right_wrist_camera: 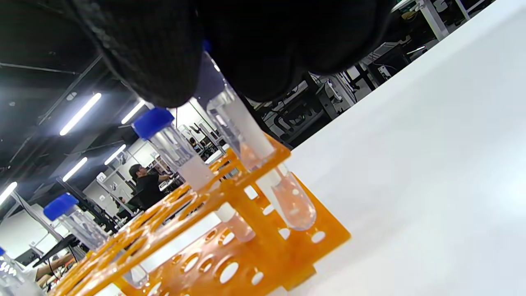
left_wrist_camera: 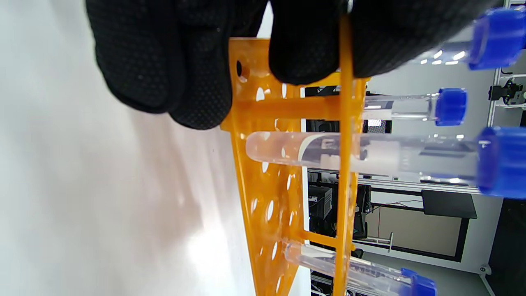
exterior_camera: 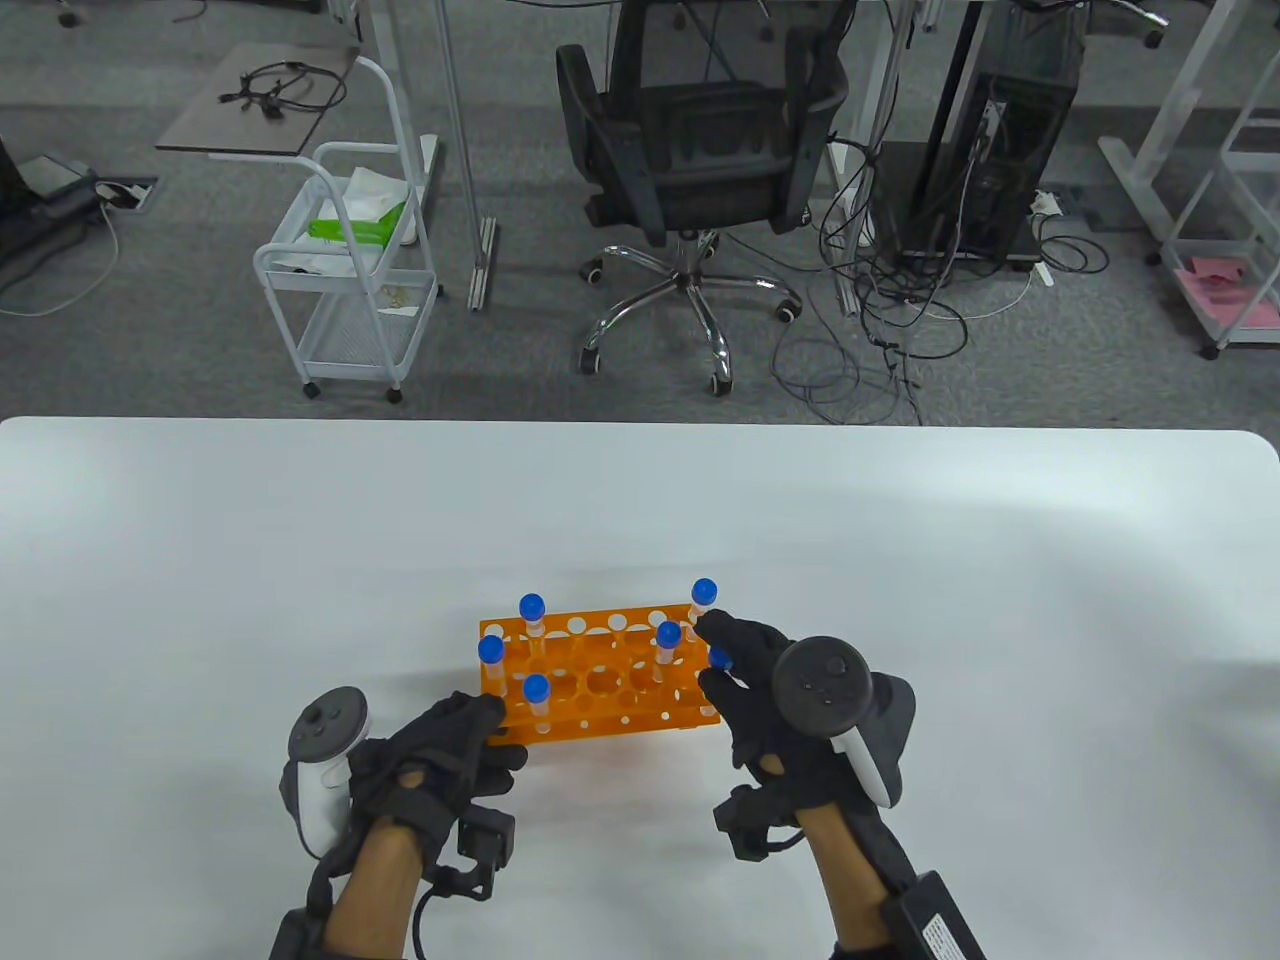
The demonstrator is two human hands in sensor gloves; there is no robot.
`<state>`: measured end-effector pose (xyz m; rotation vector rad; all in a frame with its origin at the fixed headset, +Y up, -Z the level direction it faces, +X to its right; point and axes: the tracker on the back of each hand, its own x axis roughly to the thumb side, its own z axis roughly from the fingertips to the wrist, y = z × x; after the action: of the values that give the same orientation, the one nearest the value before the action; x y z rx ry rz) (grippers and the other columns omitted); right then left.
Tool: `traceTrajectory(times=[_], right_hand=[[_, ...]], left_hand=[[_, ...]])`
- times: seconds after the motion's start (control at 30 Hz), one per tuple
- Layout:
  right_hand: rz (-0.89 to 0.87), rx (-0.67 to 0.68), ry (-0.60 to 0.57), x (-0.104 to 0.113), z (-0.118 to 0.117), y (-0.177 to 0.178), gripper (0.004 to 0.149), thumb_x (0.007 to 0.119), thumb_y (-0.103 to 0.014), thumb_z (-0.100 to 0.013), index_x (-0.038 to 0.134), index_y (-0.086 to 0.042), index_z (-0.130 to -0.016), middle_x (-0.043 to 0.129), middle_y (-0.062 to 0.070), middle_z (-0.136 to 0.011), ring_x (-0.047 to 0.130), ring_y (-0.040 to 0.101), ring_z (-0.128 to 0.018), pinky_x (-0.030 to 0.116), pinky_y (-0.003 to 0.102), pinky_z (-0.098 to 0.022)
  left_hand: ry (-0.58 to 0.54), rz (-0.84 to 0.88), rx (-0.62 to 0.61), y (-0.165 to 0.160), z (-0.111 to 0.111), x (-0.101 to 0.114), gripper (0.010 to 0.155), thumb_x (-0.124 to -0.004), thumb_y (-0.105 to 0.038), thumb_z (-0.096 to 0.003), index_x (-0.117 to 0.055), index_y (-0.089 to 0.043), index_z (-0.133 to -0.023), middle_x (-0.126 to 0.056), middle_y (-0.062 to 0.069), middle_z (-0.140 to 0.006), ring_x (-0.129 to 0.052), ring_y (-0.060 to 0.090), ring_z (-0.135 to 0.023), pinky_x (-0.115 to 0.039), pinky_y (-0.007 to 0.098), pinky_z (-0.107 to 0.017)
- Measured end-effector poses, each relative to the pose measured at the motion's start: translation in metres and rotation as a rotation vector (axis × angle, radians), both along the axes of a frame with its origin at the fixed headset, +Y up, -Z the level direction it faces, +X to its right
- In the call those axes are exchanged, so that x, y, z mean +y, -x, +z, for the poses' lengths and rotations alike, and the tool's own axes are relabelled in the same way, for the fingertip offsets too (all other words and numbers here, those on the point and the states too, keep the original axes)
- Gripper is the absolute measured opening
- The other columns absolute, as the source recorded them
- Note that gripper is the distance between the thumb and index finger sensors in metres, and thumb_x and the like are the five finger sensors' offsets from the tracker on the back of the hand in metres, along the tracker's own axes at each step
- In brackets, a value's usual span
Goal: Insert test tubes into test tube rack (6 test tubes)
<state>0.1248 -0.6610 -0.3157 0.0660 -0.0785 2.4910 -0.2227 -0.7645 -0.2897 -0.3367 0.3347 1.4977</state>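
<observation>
The orange test tube rack [exterior_camera: 600, 690] stands on the white table near its front edge. Several blue-capped clear tubes stand upright in it, among them one at the back right corner [exterior_camera: 704, 592] and one at the front left [exterior_camera: 537, 689]. My left hand [exterior_camera: 495, 725] grips the rack's front left corner; in the left wrist view its fingers [left_wrist_camera: 304, 45] pinch the rack's top plate [left_wrist_camera: 346, 172]. My right hand [exterior_camera: 716, 657] holds a tube [right_wrist_camera: 246, 139] by its cap at the rack's right end. That tube passes through the top plate, its tip [right_wrist_camera: 295, 207] just above the base.
The white table [exterior_camera: 900, 560] stretches wide to the left, right and behind the rack. Beyond its far edge are an office chair [exterior_camera: 690, 170], a white trolley [exterior_camera: 350, 270] and floor cables.
</observation>
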Motion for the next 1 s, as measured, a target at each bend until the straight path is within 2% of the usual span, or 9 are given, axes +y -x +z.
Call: traceTrajectory(times=[0.13,0.3,0.37,0.43,0.53,0.63,0.8,1.0], right_hand=[[0.012,0.015,0.018,-0.002,-0.001,0.000,0.057,0.089,-0.043,-0.042,0.069,-0.041,-0.096,0.078,-0.009,-0.099,0.090,0.020,-0.082,0.080,0.042,-0.056],[-0.044,-0.011,0.014,0.003,-0.002,-0.013,0.069,0.088,-0.058,-0.036,0.066,-0.038,-0.099,0.075,-0.006,-0.102,0.088,0.023,-0.083,0.079,0.045,-0.057],[-0.111,-0.032,0.029,0.001,-0.006,-0.024,0.073,0.082,-0.066,-0.035,0.065,-0.037,-0.100,0.075,-0.005,-0.102,0.088,0.024,-0.083,0.079,0.045,-0.057],[-0.185,-0.077,0.069,-0.005,-0.010,-0.034,0.067,0.077,-0.064,-0.039,0.066,-0.036,-0.099,0.076,-0.003,-0.100,0.088,0.025,-0.081,0.078,0.046,-0.057],[-0.186,-0.157,0.140,-0.018,-0.018,-0.038,0.050,0.076,-0.049,-0.046,0.078,-0.030,-0.092,0.088,0.001,-0.087,0.095,0.027,-0.067,0.080,0.048,-0.050],[-0.094,-0.146,0.254,-0.034,-0.025,-0.035,0.046,0.074,-0.048,-0.047,0.079,-0.034,-0.090,0.089,-0.003,-0.085,0.097,0.023,-0.065,0.082,0.045,-0.050],[-0.293,-0.083,0.414,-0.059,-0.033,-0.033,0.044,0.074,-0.052,-0.047,0.080,-0.039,-0.088,0.087,-0.007,-0.088,0.095,0.020,-0.069,0.080,0.043,-0.053],[-0.451,-0.048,0.508,-0.071,-0.037,-0.038,0.042,0.076,-0.052,-0.046,0.082,-0.041,-0.086,0.085,-0.010,-0.089,0.093,0.018,-0.071,0.080,0.042,-0.056]], left_hand=[[-0.005,0.004,0.003,0.000,0.000,0.000,0.040,-0.077,-0.048,-0.0444,-0.084,-0.018,-0.071,-0.080,0.025,-0.093,-0.098,0.033,-0.070,-0.091,0.043,-0.044],[0.005,0.032,0.008,0.000,0.000,-0.002,0.039,-0.077,-0.048,-0.0448,-0.084,-0.019,-0.071,-0.081,0.026,-0.093,-0.098,0.033,-0.069,-0.091,0.042,-0.044],[0.004,0.026,0.012,0.001,0.000,-0.002,0.039,-0.077,-0.048,-0.0445,-0.084,-0.020,-0.071,-0.081,0.026,-0.093,-0.098,0.034,-0.069,-0.091,0.042,-0.044],[0.006,0.031,0.010,0.001,0.000,-0.002,0.039,-0.077,-0.048,-0.0447,-0.084,-0.020,-0.071,-0.081,0.026,-0.093,-0.098,0.033,-0.069,-0.091,0.042,-0.044],[0.005,0.029,0.008,0.001,0.000,-0.002,0.039,-0.077,-0.048,-0.0445,-0.084,-0.020,-0.071,-0.081,0.026,-0.093,-0.099,0.033,-0.069,-0.091,0.042,-0.044],[0.020,0.037,0.008,0.000,0.001,-0.003,0.039,-0.076,-0.048,-0.0447,-0.084,-0.020,-0.071,-0.081,0.025,-0.093,-0.099,0.033,-0.070,-0.091,0.042,-0.045],[0.017,0.037,0.000,0.000,0.001,-0.003,0.039,-0.077,-0.048,-0.0446,-0.084,-0.020,-0.071,-0.081,0.025,-0.093,-0.099,0.033,-0.069,-0.091,0.042,-0.044],[0.023,0.041,0.003,0.000,0.000,-0.005,0.039,-0.078,-0.047,-0.0444,-0.085,-0.019,-0.071,-0.082,0.027,-0.092,-0.099,0.034,-0.068,-0.091,0.044,-0.043]])
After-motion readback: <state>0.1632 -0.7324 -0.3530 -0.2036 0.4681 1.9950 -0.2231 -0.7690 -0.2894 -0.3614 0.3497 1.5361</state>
